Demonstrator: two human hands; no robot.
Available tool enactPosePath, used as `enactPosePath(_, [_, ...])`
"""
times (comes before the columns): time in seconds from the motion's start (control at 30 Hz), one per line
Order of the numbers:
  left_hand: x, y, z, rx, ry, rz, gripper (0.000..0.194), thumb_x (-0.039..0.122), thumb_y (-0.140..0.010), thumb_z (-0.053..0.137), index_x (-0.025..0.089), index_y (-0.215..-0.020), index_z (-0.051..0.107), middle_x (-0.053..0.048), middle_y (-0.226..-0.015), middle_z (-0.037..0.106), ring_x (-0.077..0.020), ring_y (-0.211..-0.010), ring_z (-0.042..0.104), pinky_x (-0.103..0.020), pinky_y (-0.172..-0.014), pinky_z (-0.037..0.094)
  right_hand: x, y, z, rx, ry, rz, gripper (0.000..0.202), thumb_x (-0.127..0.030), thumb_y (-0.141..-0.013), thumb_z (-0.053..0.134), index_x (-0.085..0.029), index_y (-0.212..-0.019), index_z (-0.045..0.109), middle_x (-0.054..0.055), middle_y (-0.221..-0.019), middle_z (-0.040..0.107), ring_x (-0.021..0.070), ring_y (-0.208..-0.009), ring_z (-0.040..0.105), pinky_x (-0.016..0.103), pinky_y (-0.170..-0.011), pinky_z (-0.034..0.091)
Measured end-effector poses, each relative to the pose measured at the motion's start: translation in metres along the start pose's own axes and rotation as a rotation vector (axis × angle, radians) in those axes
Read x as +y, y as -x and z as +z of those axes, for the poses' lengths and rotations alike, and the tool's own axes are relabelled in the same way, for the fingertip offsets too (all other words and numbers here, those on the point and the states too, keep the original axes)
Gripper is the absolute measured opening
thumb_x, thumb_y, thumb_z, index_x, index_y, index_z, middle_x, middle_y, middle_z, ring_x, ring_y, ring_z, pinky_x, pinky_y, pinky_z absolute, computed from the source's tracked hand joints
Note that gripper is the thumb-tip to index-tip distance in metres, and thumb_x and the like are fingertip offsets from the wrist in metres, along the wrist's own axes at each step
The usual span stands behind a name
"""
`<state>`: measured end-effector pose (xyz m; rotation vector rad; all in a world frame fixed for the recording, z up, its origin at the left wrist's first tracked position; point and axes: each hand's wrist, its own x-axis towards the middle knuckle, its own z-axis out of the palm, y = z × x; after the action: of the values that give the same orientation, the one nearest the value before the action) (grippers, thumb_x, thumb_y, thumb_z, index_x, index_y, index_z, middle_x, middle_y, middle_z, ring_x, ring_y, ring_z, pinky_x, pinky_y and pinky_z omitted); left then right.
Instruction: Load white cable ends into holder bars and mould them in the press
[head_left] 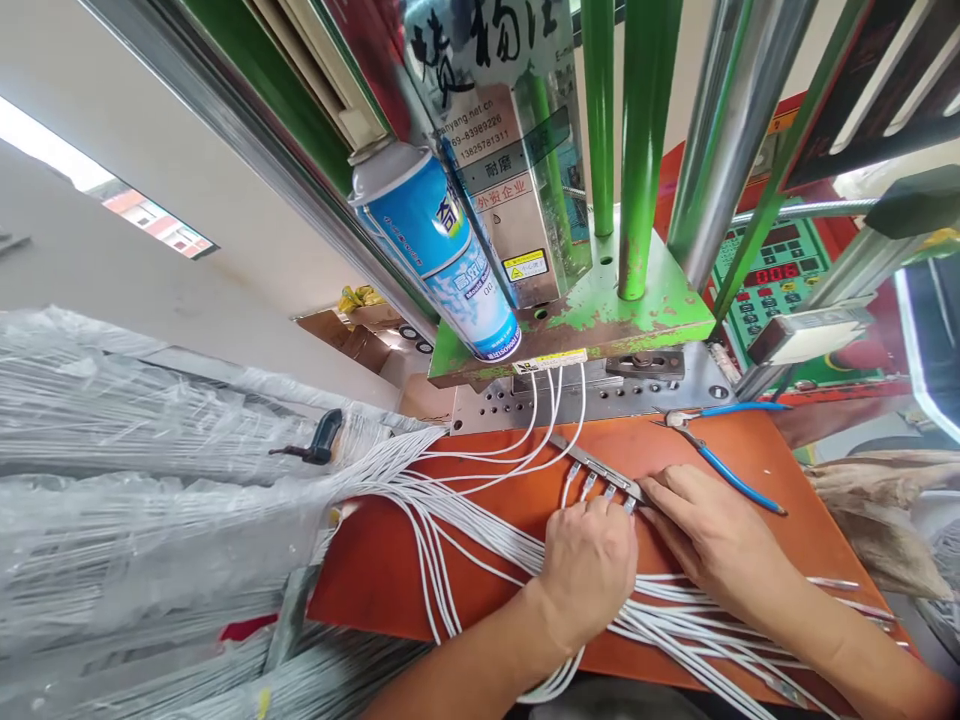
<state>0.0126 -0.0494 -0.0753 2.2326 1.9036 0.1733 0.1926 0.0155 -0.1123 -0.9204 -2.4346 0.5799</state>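
A narrow metal bar (598, 466) lies aslant over the orange work surface, with several white cable plugs (589, 481) lined up along its near side. My left hand (591, 560) is closed at the near end of that row, its fingertips on a white cable with a plug at the bar; the exact grip is partly hidden. Thumb and fingers of my right hand (701, 520) pinch the right end of the bar. Beneath and beside both hands runs a loose bundle of white cables (480, 525). A few other cables (556, 400) lead up into the machine.
Blue-handled cutting pliers (724, 465) lie right of my hands on the orange board (375, 570). Behind stands a green press plate (600, 320) with a blue spray can (442, 255) on it. A control panel (784, 290) is at right; wrapped cable bundles (150, 480) fill the left.
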Motion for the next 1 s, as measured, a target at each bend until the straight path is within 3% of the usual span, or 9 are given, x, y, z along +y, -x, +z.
enactPosePath(0.13, [-0.024, -0.008, -0.032, -0.001, 0.227, -0.042, 0.029, 0.042, -0.1, 0.058, 0.022, -0.08, 0.063, -0.005, -0.075, 0.068, -0.0197, -0.069, 0.063, -0.032, -0.063, 0.04, -0.001, -0.001, 0.0, -0.018, 0.001, 0.023, 0.028, -0.033, -0.108, 0.043, -0.018, -0.124, 0.06, 0.011, -0.105, 0.061, 0.0262, -0.095, 0.057, 0.043, -0.082, 0.047])
enactPosePath(0.27, [-0.06, -0.025, -0.053, 0.305, 0.463, -0.278, 0.03, 0.05, -0.097, 0.062, 0.022, -0.085, 0.057, 0.0, -0.075, 0.061, -0.0147, -0.067, 0.058, -0.028, -0.069, 0.045, 0.0, -0.003, -0.003, -0.018, -0.078, 0.094, 0.031, -0.036, -0.109, 0.045, -0.023, -0.134, 0.057, 0.009, -0.114, 0.063, 0.0245, -0.103, 0.06, 0.042, -0.091, 0.049])
enactPosePath(0.33, [-0.07, -0.04, -0.05, 0.417, 0.452, -0.33, 0.041, 0.054, -0.087, 0.074, 0.021, -0.104, 0.056, -0.004, -0.096, 0.065, -0.0186, -0.083, 0.063, -0.031, -0.079, 0.049, 0.001, -0.004, -0.004, -0.01, -0.091, 0.095, 0.031, -0.037, -0.109, 0.046, -0.024, -0.134, 0.058, 0.009, -0.115, 0.063, 0.0243, -0.105, 0.061, 0.041, -0.093, 0.05])
enactPosePath(0.43, [-0.073, -0.069, -0.037, 0.442, 0.425, -0.312, 0.082, 0.049, -0.071, 0.089, 0.019, -0.133, 0.044, -0.013, -0.12, 0.061, -0.0281, -0.109, 0.062, -0.041, -0.095, 0.05, 0.003, -0.004, -0.004, 0.024, -0.106, 0.092, 0.029, -0.036, -0.108, 0.046, -0.025, -0.132, 0.06, 0.008, -0.115, 0.065, 0.0236, -0.106, 0.063, 0.04, -0.093, 0.052])
enactPosePath(0.53, [-0.076, -0.09, -0.03, 0.466, 0.496, -0.331, 0.066, 0.023, -0.073, 0.084, 0.019, -0.128, 0.047, -0.009, -0.108, 0.063, -0.0278, -0.109, 0.062, -0.043, -0.1, 0.048, 0.004, -0.005, -0.005, 0.05, -0.133, 0.081, 0.026, -0.035, -0.108, 0.047, -0.026, -0.128, 0.062, 0.008, -0.114, 0.066, 0.0231, -0.105, 0.065, 0.038, -0.091, 0.053])
enactPosePath(0.6, [-0.083, -0.095, -0.034, 0.409, 0.699, -0.341, 0.041, 0.016, -0.077, 0.076, 0.019, -0.111, 0.055, -0.003, -0.093, 0.063, -0.0239, -0.096, 0.066, -0.04, -0.094, 0.05, 0.004, -0.005, -0.006, 0.049, -0.15, 0.073, 0.024, -0.033, -0.108, 0.048, -0.026, -0.127, 0.062, 0.007, -0.113, 0.066, 0.0224, -0.106, 0.065, 0.037, -0.091, 0.053])
enactPosePath(0.67, [-0.092, -0.097, -0.043, 0.215, 1.065, -0.342, 0.028, 0.022, -0.079, 0.075, 0.019, -0.1, 0.057, -0.001, -0.083, 0.063, -0.0206, -0.079, 0.068, -0.037, -0.082, 0.054, 0.004, -0.005, -0.007, 0.04, -0.164, 0.071, 0.023, -0.031, -0.108, 0.048, -0.026, -0.126, 0.061, 0.007, -0.113, 0.066, 0.0215, -0.106, 0.064, 0.036, -0.091, 0.053])
enactPosePath(0.8, [-0.109, -0.11, -0.059, -0.213, 1.641, -0.282, 0.039, 0.041, -0.081, 0.081, 0.015, -0.103, 0.061, -0.005, -0.084, 0.067, -0.0173, -0.065, 0.066, -0.031, -0.062, 0.054, 0.006, -0.006, -0.008, 0.04, -0.168, 0.065, 0.021, -0.029, -0.108, 0.049, -0.026, -0.124, 0.062, 0.006, -0.113, 0.066, 0.0208, -0.106, 0.064, 0.034, -0.091, 0.052])
enactPosePath(1.0, [-0.123, -0.14, -0.042, -0.301, 1.79, -0.125, 0.037, 0.041, -0.086, 0.079, 0.009, -0.102, 0.07, 0.0, -0.073, 0.054, -0.0037, -0.053, 0.045, -0.015, -0.047, 0.03, 0.006, -0.008, -0.008, 0.028, -0.148, 0.051, 0.021, -0.028, -0.107, 0.051, -0.026, -0.124, 0.062, 0.006, -0.114, 0.066, 0.0203, -0.107, 0.064, 0.033, -0.091, 0.051])
